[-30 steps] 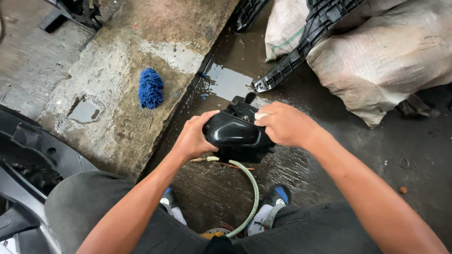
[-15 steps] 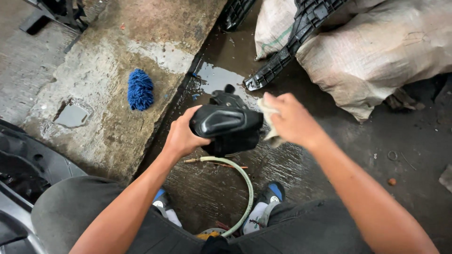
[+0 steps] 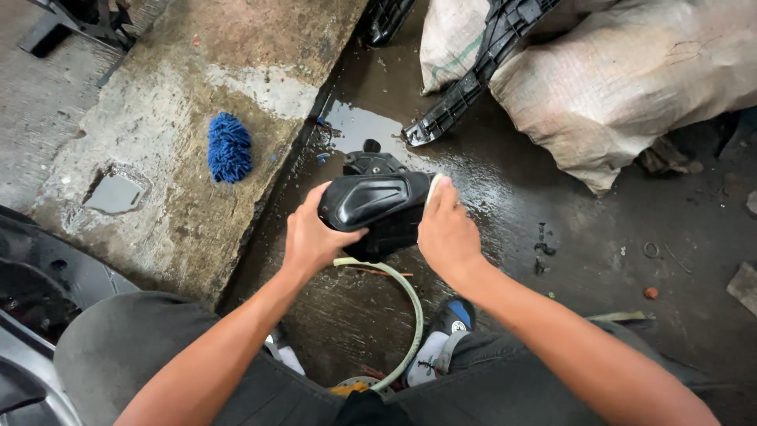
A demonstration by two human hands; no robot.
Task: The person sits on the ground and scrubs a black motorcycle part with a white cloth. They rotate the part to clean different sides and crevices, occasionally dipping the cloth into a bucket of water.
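Both hands grasp a black plastic part (image 3: 377, 207) over the wet floor (image 3: 552, 237): left hand (image 3: 314, 239) at its left end, right hand (image 3: 446, 230) covering its right end with a pale cloth (image 3: 434, 186), mostly hidden.

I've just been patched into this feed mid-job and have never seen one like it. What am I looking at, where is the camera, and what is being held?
There is no machine here: a person is working with two bare hands. The single camera sits on that person's head and looks down, so both forearms reach up into the picture from the bottom edge, and the knees and shoes show below.

The left hand grips the near left end of a glossy black plastic cover. The right hand presses what looks like a pale cloth against the cover's right end.

Below the cover a pale hose curves across the wet floor. To the left, a blue wash mitt lies on a raised concrete slab. At the top right, big sacks lie with a long black plastic part across them.
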